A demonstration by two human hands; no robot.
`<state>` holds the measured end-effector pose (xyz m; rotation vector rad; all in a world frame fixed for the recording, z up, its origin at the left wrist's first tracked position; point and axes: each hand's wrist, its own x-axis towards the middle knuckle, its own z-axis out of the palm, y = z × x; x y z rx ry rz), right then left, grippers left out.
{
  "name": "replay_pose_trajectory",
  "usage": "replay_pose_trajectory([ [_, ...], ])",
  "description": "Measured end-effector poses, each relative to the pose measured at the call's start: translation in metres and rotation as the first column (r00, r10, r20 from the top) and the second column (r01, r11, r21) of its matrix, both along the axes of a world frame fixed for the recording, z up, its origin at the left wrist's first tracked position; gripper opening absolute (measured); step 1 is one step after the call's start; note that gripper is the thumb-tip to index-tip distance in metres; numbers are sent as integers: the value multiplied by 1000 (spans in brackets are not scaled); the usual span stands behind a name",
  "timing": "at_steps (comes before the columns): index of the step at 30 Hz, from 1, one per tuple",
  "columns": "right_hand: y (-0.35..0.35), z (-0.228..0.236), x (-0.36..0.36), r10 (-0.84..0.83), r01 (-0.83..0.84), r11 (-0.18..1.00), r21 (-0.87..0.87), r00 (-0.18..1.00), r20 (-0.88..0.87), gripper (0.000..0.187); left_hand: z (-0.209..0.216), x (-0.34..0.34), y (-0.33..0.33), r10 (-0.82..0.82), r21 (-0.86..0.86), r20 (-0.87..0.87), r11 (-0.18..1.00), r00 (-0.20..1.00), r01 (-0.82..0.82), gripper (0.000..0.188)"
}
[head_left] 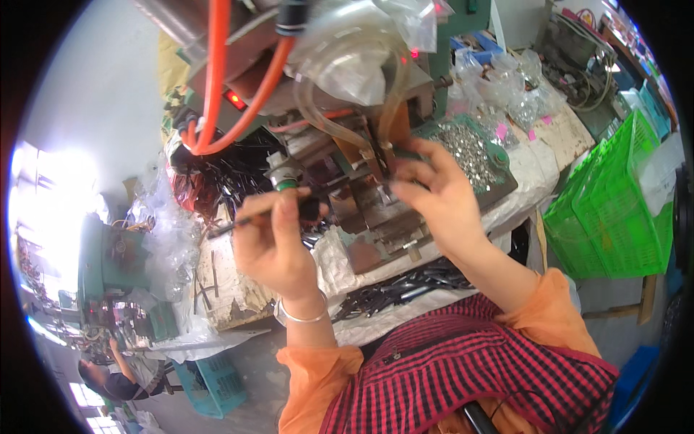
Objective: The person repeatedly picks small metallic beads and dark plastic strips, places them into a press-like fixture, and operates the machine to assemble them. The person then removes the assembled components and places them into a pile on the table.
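Observation:
My left hand (pixel 278 246) is closed around a slender black strip (pixel 249 220), which pokes out past the fingers on the left and points toward the machine on the right. Just above the thumb sits a green-ringed metal fitting (pixel 285 179) of the machine. My right hand (pixel 441 192) is at the tooling (pixel 383 189) in the middle of the bench machine (pixel 354 246), its fingers bent and thumb drawn in. Blur hides what those fingertips hold, if anything. A pile of small shiny metal pieces (pixel 466 152) lies right beside that hand.
Orange hoses (pixel 213 79) and clear tubes (pixel 311 105) hang over the work point. Black strips (pixel 405 286) lie on cloth along the front; more are heaped behind my left hand. A green crate (pixel 603 210) stands right. Another person (pixel 119 376) sits far left.

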<state>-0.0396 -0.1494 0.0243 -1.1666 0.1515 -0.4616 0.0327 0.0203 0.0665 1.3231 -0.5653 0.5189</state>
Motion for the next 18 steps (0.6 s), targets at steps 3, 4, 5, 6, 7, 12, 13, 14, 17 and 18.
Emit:
replay_pose_trajectory([
  [3,-17,5,-27,150,-143,975,-171,988,30,62,-19,-21,1,-151,89,105,986,983,142,8],
  [4,-31,1,-30,161,-147,950,-274,987,29,59,-28,-20,1,-84,334,401,941,912,-60,14],
  [5,-49,-10,-30,-18,7,813,-583,1000,-12,50,-27,-28,1,-144,468,506,874,850,-130,15],
  [6,-69,-26,-29,-213,138,544,-828,977,22,41,-36,-29,-4,-195,494,537,862,821,-118,21],
  [7,-86,-47,-28,-416,187,301,-935,908,48,33,-40,-29,-10,-237,534,568,834,788,-134,23],
  [12,-121,-100,-20,-533,222,24,-975,828,175,19,-62,-18,-28,-242,505,715,828,656,-245,25],
  [13,-124,-96,-17,-525,236,56,-970,833,172,18,-64,-18,-28,-237,500,726,827,645,-258,25],
  [14,-126,-93,-14,-516,249,87,-964,839,170,18,-65,-17,-27,-231,494,737,825,635,-273,25],
  [17,-128,-102,-10,-576,259,171,-951,809,117,17,-67,-15,-28,-242,495,730,832,639,-251,24],
  [18,-125,-104,-9,-588,257,157,-953,800,119,17,-69,-15,-28,-234,488,731,836,641,-252,24],
])
